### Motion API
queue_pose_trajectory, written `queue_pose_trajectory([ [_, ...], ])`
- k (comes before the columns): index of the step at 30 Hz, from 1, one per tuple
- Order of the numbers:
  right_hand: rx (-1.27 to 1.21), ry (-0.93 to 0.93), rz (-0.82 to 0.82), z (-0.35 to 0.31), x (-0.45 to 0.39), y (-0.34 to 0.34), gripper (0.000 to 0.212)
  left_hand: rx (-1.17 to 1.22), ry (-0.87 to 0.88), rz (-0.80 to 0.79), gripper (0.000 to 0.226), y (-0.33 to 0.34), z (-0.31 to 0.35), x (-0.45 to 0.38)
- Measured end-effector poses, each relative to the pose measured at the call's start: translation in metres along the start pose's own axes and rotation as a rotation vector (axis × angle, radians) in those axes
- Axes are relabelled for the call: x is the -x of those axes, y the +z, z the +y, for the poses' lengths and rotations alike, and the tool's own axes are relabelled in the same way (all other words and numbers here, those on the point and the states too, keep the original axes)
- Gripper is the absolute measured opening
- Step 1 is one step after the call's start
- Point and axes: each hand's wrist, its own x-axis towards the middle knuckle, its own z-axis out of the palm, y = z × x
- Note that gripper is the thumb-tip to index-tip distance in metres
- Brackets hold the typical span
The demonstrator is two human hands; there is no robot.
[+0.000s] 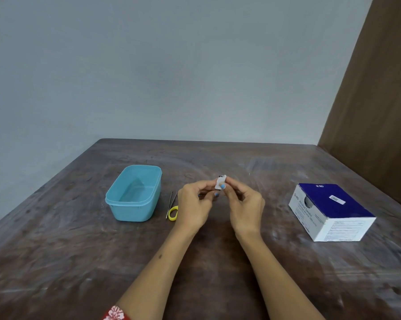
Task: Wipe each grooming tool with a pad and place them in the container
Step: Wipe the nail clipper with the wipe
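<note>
Container (134, 195) holds nothing visible; tweezers (171, 204) and scissors (173, 213) lie beside it, unplaced. Left hand (193, 205) and right hand (243, 205) both pinch a pad (219, 183); wiping apparently just starting

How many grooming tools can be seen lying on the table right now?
2: thin metal tweezers and a yellow-handled tool, side by side between the blue container and the left hand. The hands may hide others.

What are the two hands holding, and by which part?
Both the left hand and right hand pinch a small white pad by its lower edges, fingertips only.
</note>
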Motion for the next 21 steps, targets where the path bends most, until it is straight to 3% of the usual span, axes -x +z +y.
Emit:
queue_pose_trajectory([
  [9,0.015,-0.113,0.101,-0.0015,0.0004,-0.0002,0.028,-0.034,-0.023,-0.03,0.029,0.0023,-0.0023,-0.0004],
  [21,0.098,-0.151,0.026,0.0003,0.0005,-0.0002,0.023,-0.082,0.0,-0.036,0.035,0.0002,-0.0037,-0.0009],
])
